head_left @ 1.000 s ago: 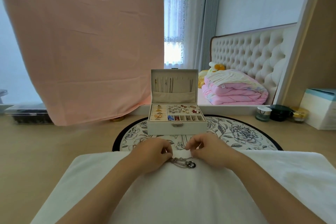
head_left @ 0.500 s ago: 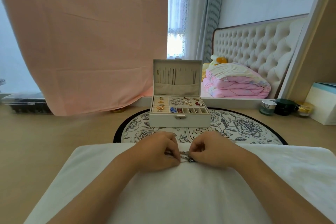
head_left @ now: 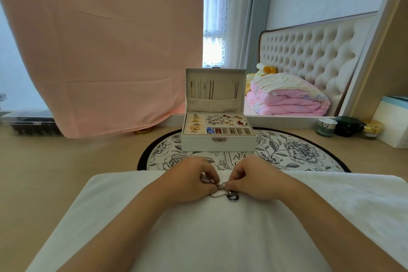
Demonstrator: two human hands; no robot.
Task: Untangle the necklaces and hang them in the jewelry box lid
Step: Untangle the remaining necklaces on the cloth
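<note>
A tangle of silver necklaces with a dark ring pendant lies on a white towel. My left hand and my right hand sit knuckle to knuckle over it, both pinching the chain between fingertips. Part of the chain is hidden under my fingers. Behind them a white jewelry box stands open, its upright lid carrying several hung necklaces above a pocket. The trays hold rings, earrings and small pieces.
The box stands on a round floral mat on a wooden desk. Small jars and a white carton sit at the right. A pink cloth hangs at the left, over a mirror showing a bed.
My hands closed together over the necklaces, then drew slightly apart, so the ring pendant shows below my fingers again. The view drifted a little to the left and down.
</note>
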